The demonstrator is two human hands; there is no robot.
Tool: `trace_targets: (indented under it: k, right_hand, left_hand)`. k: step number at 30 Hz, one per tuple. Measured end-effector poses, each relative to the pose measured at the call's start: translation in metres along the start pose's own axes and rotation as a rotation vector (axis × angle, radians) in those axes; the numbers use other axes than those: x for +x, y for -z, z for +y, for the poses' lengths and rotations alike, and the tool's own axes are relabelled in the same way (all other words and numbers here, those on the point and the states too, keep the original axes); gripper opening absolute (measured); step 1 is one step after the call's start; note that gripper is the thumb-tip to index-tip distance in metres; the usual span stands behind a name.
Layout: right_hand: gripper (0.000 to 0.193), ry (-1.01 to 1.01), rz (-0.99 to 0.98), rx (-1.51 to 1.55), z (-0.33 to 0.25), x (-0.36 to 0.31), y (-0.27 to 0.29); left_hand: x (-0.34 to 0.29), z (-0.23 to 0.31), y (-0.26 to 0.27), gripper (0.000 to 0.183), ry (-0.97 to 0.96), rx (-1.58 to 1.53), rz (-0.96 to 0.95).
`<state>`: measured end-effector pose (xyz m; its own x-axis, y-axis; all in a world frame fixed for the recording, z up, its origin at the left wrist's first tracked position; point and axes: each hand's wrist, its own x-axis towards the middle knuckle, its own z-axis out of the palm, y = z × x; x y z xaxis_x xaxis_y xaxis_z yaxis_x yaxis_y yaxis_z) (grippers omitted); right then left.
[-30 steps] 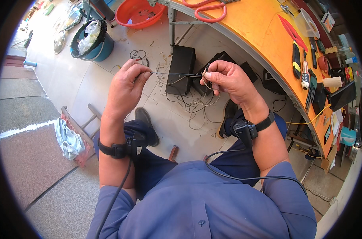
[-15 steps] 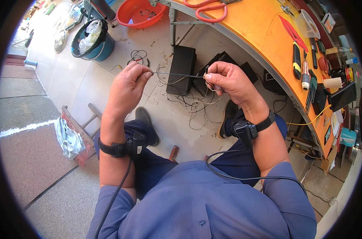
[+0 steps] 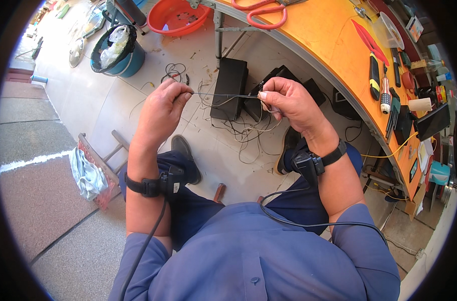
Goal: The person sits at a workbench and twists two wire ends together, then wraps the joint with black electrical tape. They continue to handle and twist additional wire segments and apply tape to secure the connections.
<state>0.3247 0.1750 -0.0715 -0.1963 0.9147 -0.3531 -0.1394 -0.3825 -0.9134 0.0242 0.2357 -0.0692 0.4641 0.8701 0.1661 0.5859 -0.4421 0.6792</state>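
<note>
A thin dark cable (image 3: pixel 223 94) runs taut and nearly level between my two hands. My left hand (image 3: pixel 163 108) pinches one end between thumb and fingertips. My right hand (image 3: pixel 292 103) is closed on the other part, thumb pressed against the curled forefinger. A small dark piece shows above the right thumb, too small to make out. Pale loose wire (image 3: pixel 268 127) hangs below the right fingers. On the floor beyond lies a black box (image 3: pixel 229 85), with tangled thin wires (image 3: pixel 243 138) beside it.
An orange workbench (image 3: pixel 319 25) curves along the right, bearing red-handled scissors (image 3: pixel 266 16), pliers (image 3: pixel 371 45), and a screwdriver (image 3: pixel 385 95). A red basin (image 3: pixel 176 25) and a lined blue bucket (image 3: pixel 123 60) stand at far left. A stool (image 3: pixel 100 168) with a cloth (image 3: pixel 86 173) is at left.
Both hands keep almost the same place and grip. The cable stays stretched between them, with only a slight shift at the right fingertips.
</note>
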Motion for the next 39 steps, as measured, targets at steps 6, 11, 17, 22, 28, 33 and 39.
trace_targets:
  k: [6,11,17,22,28,33,39]
  right_hand:
    - [0.014,-0.038,-0.013,-0.031,0.001,0.001,-0.001]
    - [0.011,-0.051,-0.026,0.015,0.001,0.001,-0.009]
    - [0.009,-0.122,0.004,-0.035,0.007,0.005,-0.032]
    - [0.009,-0.112,-0.076,0.014,0.011,0.009,-0.038]
    - [0.008,-0.102,-0.090,-0.001,0.020,0.015,-0.041]
    - [0.009,-0.132,-0.058,-0.062,0.026,0.020,-0.044]
    - [0.009,-0.139,-0.058,-0.051,0.033,0.034,-0.046]
  left_hand:
    - [-0.003,-0.012,-0.001,0.010,0.067,0.122,-0.010]
    - [-0.009,-0.029,-0.002,0.010,0.159,0.229,-0.044]
    - [-0.020,-0.032,0.017,0.023,0.267,0.164,0.066]
    - [-0.063,-0.054,0.101,0.026,0.511,-0.136,0.209]
    - [-0.187,-0.119,0.154,0.024,0.931,-0.091,0.388]
    - [-0.294,-0.181,0.137,0.018,1.162,-0.122,0.582]
    - [-0.347,-0.206,0.105,0.017,1.287,-0.190,0.646]
